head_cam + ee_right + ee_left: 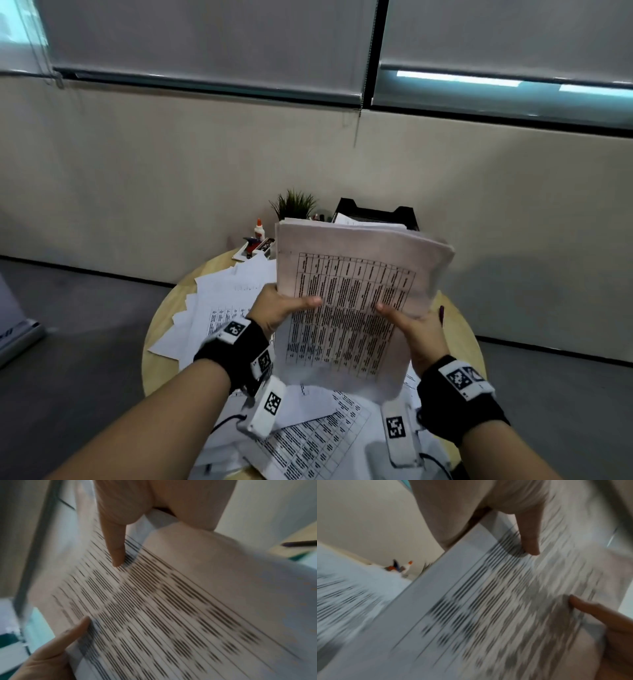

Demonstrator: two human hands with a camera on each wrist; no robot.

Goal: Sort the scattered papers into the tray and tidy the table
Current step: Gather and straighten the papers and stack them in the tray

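Note:
I hold a thick stack of printed papers (349, 294) up above the round wooden table (161, 308), its top sheet a dense table of text. My left hand (284, 306) grips the stack's left edge, thumb on the top sheet. My right hand (409, 323) grips the right edge the same way. Both wrist views are blurred and show the stack (488, 601) (171, 601) with a thumb lying on it. More loose papers (219, 305) lie scattered on the table below and to the left. The black paper tray (376, 214) stands behind the stack, some sheets in it.
At the table's far side stand a small potted plant (294, 204), a glue bottle (259, 229) and a small heap of desk items (255, 246). A dark pen (441, 315) lies at the right edge. A beige wall is close behind; grey floor surrounds the table.

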